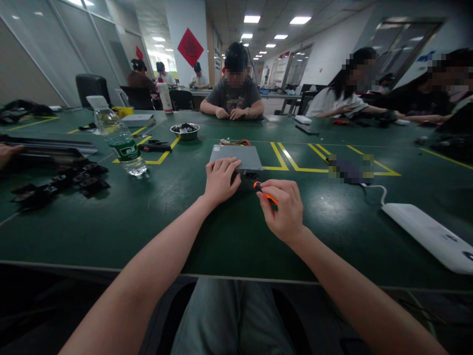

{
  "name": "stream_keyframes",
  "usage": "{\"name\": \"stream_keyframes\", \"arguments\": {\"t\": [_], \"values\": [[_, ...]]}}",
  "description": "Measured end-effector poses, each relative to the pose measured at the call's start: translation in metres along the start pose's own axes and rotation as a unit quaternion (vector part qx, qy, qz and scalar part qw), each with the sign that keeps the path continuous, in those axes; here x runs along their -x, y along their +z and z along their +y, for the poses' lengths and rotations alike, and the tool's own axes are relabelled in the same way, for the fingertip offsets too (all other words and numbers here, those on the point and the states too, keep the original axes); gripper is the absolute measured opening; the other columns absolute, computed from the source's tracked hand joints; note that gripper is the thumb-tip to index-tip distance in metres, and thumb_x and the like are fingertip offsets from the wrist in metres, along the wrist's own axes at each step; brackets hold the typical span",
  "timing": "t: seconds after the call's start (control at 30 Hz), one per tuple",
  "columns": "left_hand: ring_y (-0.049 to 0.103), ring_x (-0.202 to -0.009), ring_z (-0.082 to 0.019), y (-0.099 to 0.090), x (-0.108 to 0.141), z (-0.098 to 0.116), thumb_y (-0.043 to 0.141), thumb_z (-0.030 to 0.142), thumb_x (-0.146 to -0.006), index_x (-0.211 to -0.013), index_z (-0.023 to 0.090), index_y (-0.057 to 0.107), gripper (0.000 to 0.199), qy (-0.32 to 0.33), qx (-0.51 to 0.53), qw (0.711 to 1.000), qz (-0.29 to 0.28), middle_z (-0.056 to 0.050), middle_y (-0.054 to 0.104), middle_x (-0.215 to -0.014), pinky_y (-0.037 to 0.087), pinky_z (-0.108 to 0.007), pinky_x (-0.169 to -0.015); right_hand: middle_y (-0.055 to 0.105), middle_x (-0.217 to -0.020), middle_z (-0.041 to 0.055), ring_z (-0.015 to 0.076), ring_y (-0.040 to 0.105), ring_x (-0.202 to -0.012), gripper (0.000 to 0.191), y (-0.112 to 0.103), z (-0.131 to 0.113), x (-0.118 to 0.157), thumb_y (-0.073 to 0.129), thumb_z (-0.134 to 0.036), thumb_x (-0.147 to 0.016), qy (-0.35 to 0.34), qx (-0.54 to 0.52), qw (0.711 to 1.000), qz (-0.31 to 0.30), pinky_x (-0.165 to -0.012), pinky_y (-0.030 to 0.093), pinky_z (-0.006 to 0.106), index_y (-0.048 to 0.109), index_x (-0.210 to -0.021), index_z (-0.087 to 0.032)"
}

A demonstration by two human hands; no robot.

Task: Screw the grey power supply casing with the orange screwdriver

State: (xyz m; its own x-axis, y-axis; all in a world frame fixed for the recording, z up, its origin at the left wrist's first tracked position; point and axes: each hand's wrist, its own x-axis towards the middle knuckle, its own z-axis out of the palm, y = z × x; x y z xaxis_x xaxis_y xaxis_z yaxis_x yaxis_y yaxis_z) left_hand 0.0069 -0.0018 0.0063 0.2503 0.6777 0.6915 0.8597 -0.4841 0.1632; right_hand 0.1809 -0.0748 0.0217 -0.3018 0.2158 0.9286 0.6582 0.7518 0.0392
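Note:
A flat grey metal power supply unit (242,154) lies on the green table in front of me, its bundle of coloured wires (236,142) at the far side. My left hand (221,180) grips its near left corner, fingers over the top and thumb by the near face. A black socket (251,174) shows on that near face. In my right hand (284,207) is a screwdriver (271,198) with an orange and black handle. Its thin shaft points at the near face of the unit; whether the tip touches a screw is too small to tell.
A water bottle (121,138) stands to the left, near black parts (88,182). Behind it are a metal bowl (185,130) of small pieces and a black tool (155,147). At right lies a white power bank (428,236) cabled to a blurred phone (349,170). Other people sit around the table.

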Motion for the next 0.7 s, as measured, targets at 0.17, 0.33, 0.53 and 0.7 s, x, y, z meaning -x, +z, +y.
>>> {"name": "stream_keyframes", "arguments": {"t": [0.17, 0.33, 0.53, 0.7], "values": [[0.045, -0.119, -0.023, 0.0002, 0.0001, 0.0000, 0.046, 0.028, -0.087, -0.120, 0.026, 0.053, 0.034, 0.004, -0.007, 1.000, 0.006, -0.003, 0.055, -0.128, 0.026, -0.041, -0.098, 0.055, -0.103, 0.0074, 0.0189, 0.055, -0.097, 0.036, 0.0019, 0.0008, -0.0005, 0.052, -0.008, -0.081, 0.032, -0.047, 0.998, 0.030, -0.081, 0.051, 0.039, 0.041, -0.113, -0.023], [0.045, -0.118, -0.022, -0.0005, 0.0001, 0.0004, 0.046, 0.029, -0.087, -0.119, 0.026, 0.053, 0.033, 0.005, -0.013, 1.000, 0.005, -0.002, 0.056, -0.127, 0.026, -0.041, -0.098, 0.056, -0.102, 0.0066, 0.0191, 0.056, -0.095, 0.034, 0.0031, 0.0028, 0.0024, 0.055, -0.013, -0.081, 0.047, -0.048, 0.998, -0.002, -0.079, 0.052, 0.038, 0.041, -0.110, -0.024], [0.045, -0.118, -0.022, 0.0001, 0.0004, 0.0002, 0.046, 0.028, -0.087, -0.119, 0.026, 0.053, 0.032, 0.010, -0.011, 1.000, 0.012, -0.003, 0.056, -0.127, 0.026, -0.041, -0.098, 0.057, -0.099, 0.0075, 0.0183, 0.057, -0.093, 0.032, 0.0034, 0.0012, 0.0027, 0.053, -0.007, -0.079, 0.034, -0.038, 0.999, -0.003, -0.078, 0.052, 0.035, 0.043, -0.106, -0.021], [0.046, -0.117, -0.022, 0.0013, 0.0003, -0.0001, 0.048, 0.028, -0.087, -0.117, 0.025, 0.054, 0.031, 0.011, -0.011, 1.000, 0.019, -0.002, 0.057, -0.126, 0.026, -0.041, -0.097, 0.058, -0.098, 0.0066, 0.0190, 0.057, -0.092, 0.033, 0.0026, 0.0011, 0.0022, 0.058, -0.011, -0.077, 0.033, -0.038, 0.999, 0.004, -0.078, 0.052, 0.037, 0.043, -0.105, -0.022]]}}
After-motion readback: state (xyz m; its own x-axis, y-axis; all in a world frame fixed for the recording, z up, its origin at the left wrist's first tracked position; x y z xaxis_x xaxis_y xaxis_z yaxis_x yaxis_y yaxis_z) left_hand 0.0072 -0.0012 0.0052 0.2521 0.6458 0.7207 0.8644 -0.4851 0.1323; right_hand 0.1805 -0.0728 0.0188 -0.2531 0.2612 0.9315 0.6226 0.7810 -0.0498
